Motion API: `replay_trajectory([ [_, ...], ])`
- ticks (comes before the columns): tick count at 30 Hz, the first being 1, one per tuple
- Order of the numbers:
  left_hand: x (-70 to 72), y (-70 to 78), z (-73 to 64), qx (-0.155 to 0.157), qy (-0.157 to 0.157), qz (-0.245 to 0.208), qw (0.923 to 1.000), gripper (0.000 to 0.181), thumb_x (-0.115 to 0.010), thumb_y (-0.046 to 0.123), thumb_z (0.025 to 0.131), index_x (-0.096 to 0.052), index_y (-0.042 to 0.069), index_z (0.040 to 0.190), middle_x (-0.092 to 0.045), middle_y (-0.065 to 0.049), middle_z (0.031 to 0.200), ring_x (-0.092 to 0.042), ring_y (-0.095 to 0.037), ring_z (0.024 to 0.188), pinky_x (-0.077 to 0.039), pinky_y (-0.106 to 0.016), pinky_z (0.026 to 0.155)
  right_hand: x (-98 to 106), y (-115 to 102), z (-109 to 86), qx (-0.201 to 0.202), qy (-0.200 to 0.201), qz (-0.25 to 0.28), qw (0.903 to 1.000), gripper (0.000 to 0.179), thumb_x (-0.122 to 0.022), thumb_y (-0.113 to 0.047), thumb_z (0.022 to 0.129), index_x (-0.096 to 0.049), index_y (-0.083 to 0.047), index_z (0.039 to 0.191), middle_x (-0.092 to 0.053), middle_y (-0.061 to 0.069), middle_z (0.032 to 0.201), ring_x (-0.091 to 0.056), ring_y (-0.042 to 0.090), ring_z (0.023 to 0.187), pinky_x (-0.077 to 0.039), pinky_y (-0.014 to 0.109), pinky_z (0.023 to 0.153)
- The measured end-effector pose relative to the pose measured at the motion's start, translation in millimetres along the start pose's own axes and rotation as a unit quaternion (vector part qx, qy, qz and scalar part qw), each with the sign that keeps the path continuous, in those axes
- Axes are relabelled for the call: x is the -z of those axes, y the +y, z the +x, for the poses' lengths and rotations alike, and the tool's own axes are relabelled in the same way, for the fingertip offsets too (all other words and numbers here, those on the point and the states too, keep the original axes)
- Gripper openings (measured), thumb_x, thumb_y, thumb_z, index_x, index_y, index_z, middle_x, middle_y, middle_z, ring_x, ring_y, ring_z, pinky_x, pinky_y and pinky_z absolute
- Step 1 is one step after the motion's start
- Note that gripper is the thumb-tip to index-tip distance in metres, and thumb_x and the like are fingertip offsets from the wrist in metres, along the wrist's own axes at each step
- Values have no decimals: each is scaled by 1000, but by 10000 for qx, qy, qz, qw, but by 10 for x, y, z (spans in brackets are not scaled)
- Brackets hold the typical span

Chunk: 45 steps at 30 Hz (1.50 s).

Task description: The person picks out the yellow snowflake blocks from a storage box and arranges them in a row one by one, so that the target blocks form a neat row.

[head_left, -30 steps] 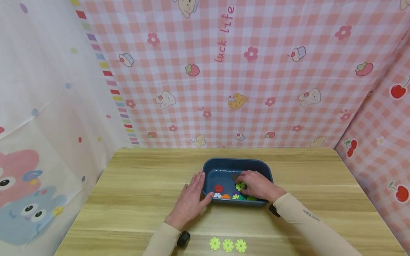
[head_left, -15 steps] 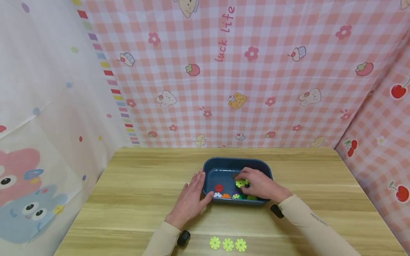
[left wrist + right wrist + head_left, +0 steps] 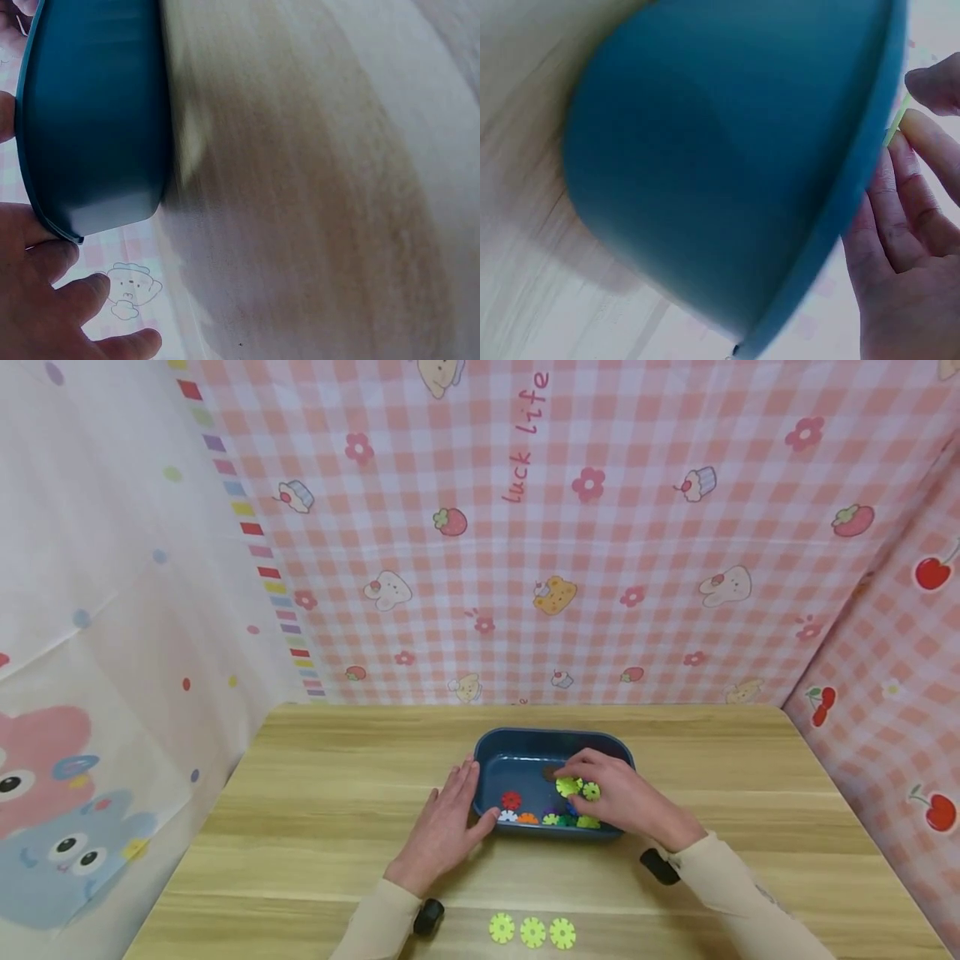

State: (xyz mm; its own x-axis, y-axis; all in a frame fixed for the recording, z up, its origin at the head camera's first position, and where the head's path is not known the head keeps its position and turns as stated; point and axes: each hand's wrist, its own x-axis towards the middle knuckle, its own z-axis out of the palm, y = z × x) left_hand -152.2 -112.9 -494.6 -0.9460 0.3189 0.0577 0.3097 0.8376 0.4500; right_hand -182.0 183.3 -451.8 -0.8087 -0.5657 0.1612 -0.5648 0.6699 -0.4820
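Right grip [image 3: 618, 792] pinches a lime disc [image 3: 567, 787] (left grip [image 3: 438, 838] touching the bin [image 3: 516, 770]).

We are seeing a wood-grained table [image 3: 330, 802] on which a dark blue bin [image 3: 525, 744] is standing, with three yellow-green notched discs [image 3: 533, 939] lying in a row.

Patterned cloths [image 3: 637, 543] hung around a table [image 3: 345, 793] show a curtained booth.

Right hand [image 3: 618, 789] sits further right than a second ago, pinched yellow-green disc [image 3: 567, 787] shifted along; second yellow-green disc [image 3: 591, 792] now shows beside it.
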Motion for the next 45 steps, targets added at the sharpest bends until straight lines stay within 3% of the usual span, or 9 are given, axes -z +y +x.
replay_trajectory([
  [13,-16,-30,-12,-139,102,2,9999,81,-52,53,105,-28,1,162,-23,-13,171,-25,-37,155,-28,-66,118,37,-120,-165,252,513,-72,9983,30,-79,-13,91,-76,-11,121,-65,2,121,-64,22,107,-59,40,86],
  [20,-26,-35,2,-110,72,18,9999,81,-52,52,105,-27,1,163,-21,-12,171,-23,-35,156,-28,-64,119,49,-164,-252,578,891,-189,9942,31,-82,-12,87,-77,-11,118,-66,2,119,-67,20,103,-59,39,81],
  [28,-14,-28,-7,-80,76,-29,9999,81,-53,52,105,-28,1,163,-22,-12,171,-24,-35,156,-28,-65,119,65,-212,-382,528,957,-88,9940,30,-83,-10,86,-78,-14,116,-67,-2,117,-65,16,99,-59,36,82],
  [37,1,-13,-7,-55,53,-47,10000,81,-53,52,105,-27,1,163,-22,-11,171,-24,-34,156,-27,-64,119,60,-235,-516,998,1313,-20,9863,36,-88,-7,80,-78,-12,114,-68,-4,114,-67,13,96,-60,28,74],
  [45,-10,-20,-4,-52,69,-54,9999,80,-51,52,105,-28,1,162,-22,-12,171,-23,-34,156,-27,-64,119,46,-272,-637,950,1245,-119,9876,37,-88,-9,80,-78,-18,114,-68,-6,113,-66,13,97,-58,29,75],
])
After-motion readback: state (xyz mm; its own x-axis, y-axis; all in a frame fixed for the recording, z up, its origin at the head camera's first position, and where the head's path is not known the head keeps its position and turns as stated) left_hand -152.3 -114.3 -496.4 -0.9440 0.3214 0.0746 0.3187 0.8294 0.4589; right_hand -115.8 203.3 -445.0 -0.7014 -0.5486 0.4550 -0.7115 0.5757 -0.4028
